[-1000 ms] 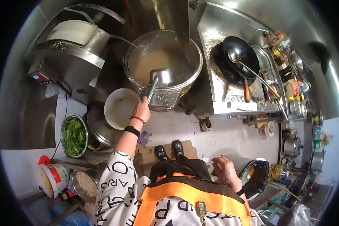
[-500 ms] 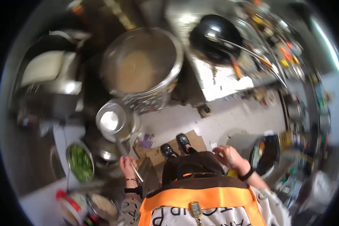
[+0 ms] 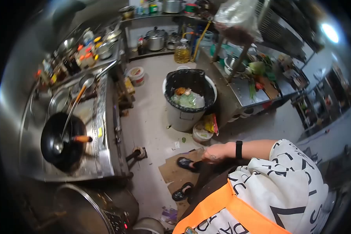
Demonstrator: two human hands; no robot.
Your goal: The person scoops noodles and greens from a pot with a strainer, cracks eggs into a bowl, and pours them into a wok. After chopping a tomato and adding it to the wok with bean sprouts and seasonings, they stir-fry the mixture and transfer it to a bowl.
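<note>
My right hand (image 3: pixel 216 153) is low in front of my body, above the cardboard on the floor (image 3: pixel 171 169) and beside my shoes. Its back faces me and the fingers are mostly turned out of sight; nothing shows in it. A dark wristband (image 3: pixel 238 149) sits on that wrist. Nearest beyond the hand are a white tub (image 3: pixel 202 134) with a yellow and red packet and a bin (image 3: pixel 183 119) lined with a black bag, holding scraps. My left hand is outside the view.
To the left, a black wok (image 3: pixel 50 134) with a ladle (image 3: pixel 80 93) in it stands on the steel stove. A large steel pot (image 3: pixel 89 195) is at lower left. A worktable (image 3: pixel 241 95) with vegetables stands at right. An oil jug (image 3: pixel 181 52) is at the back.
My view has swung to the right, toward the bin and worktable. My left hand, which held a long-handled ladle, has left the view. My right hand stays low by my body.
</note>
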